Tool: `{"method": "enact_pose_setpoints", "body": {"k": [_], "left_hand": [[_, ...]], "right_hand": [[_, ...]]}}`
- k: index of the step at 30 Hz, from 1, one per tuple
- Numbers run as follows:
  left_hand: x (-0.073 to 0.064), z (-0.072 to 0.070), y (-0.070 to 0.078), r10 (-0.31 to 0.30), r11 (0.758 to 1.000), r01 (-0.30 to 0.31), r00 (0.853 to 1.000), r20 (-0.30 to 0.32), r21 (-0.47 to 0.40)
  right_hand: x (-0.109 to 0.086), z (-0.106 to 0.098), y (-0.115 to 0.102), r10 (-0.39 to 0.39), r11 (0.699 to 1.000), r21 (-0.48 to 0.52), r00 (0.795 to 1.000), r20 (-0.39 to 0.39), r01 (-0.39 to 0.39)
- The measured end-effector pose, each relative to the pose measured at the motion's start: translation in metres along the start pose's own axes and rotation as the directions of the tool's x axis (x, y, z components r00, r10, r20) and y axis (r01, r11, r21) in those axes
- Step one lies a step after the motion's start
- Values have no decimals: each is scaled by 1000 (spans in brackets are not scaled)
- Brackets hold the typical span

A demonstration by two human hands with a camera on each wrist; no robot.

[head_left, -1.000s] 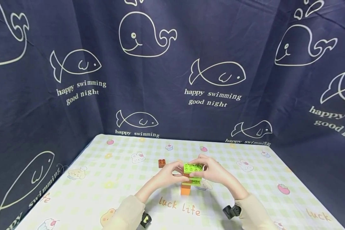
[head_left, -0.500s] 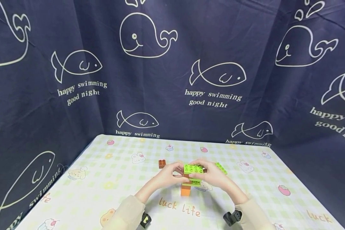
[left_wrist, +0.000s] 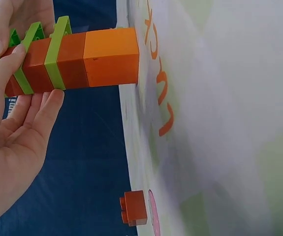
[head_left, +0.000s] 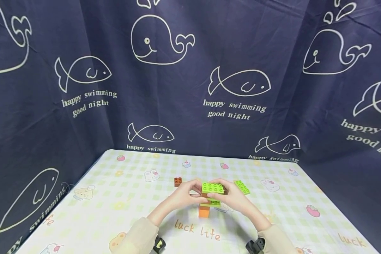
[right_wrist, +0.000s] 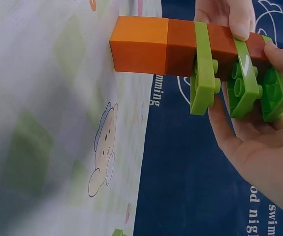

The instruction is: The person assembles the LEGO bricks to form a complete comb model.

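L hand (head_left: 185, 194) & R hand (head_left: 231, 194), clamped on opp. sides of a green-and-brown toy-brick tower (left_wrist: 71, 60) w/ orange base brick (head_left: 204, 212), upright mid-table on printed tablecloth (head_left: 130, 185); loose brown brick (head_left: 177, 182) lies far L of it, loose green plate (head_left: 242, 187) far R.
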State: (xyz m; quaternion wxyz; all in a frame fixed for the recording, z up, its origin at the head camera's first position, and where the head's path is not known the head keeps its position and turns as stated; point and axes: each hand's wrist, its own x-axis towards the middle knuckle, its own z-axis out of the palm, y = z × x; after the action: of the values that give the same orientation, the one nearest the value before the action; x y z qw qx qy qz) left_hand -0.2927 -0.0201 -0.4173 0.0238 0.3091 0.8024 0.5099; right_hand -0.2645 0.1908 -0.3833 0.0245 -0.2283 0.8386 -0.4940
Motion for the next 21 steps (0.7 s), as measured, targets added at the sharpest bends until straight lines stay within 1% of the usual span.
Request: {"method": "enact_pose_setpoints", "body": {"k": [5,9,16,18,21], "left_hand": [[1,-1,-1,16,999,-16,1000,-5,-28],[2,-3,0,15,999,-15,1000,-6,-43],[-3,-10,2,-37,996,36,999,-5,-84],[-4,-14,2,-32,996,31,999,-9,-86],[-4,-18,-1,-11,997,11,1000,-8,-71]], "right_hand": [[0,-1,0,-22,1000,-2,1000,1,22],[-1,-2,0,-34,999,-8,999,-6,34],[-2,0,1,-9,1000,-5,1000,-23,9],[-2,0,1,-5,1000,-24,999,-33,4],[-3,1,3,-6,996,-86,998,-66,0]]}}
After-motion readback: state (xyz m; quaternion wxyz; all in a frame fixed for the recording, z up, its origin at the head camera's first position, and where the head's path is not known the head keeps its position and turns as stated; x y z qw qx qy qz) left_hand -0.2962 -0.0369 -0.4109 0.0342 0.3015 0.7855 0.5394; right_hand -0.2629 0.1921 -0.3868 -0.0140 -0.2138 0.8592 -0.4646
